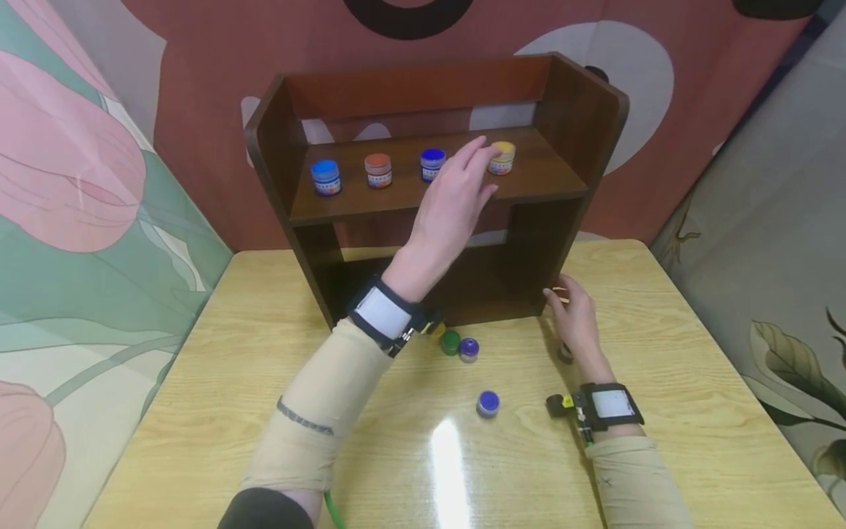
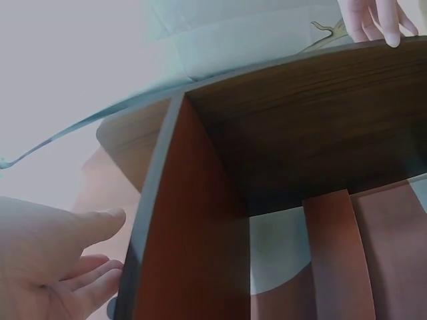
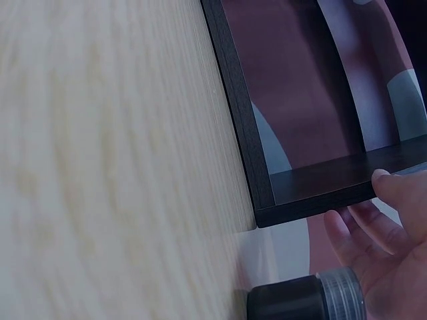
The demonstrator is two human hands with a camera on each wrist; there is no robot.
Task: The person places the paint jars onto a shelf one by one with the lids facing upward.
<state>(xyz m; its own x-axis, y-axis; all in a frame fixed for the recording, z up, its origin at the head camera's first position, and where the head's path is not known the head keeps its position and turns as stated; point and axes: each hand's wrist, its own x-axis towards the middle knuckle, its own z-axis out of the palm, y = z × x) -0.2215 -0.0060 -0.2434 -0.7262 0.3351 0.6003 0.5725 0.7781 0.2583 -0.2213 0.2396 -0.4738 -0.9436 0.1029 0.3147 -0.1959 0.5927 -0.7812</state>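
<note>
My left hand (image 1: 452,195) reaches over the upper board of a dark brown wooden shelf (image 1: 370,209), fingers extended. Its fingertips overlap the left side of a small yellow paint jar (image 1: 504,159); contact is unclear, and the left wrist view hides the jar behind the board. Left of it on the same board stand a dark blue jar (image 1: 432,163), partly covered by the hand, an orange-red jar (image 1: 378,170) and a light blue jar (image 1: 326,178). Low at the shelf's right side panel, my right hand (image 1: 578,317) holds the front edge between thumb and fingers.
On the table (image 1: 218,411) before the shelf are a green jar (image 1: 450,342), a purple jar (image 1: 468,350) and, nearer, a blue-violet jar (image 1: 487,404). A dark jar (image 3: 287,300) stands beside the right hand. Patterned cloth (image 1: 73,220) hangs behind and at both sides.
</note>
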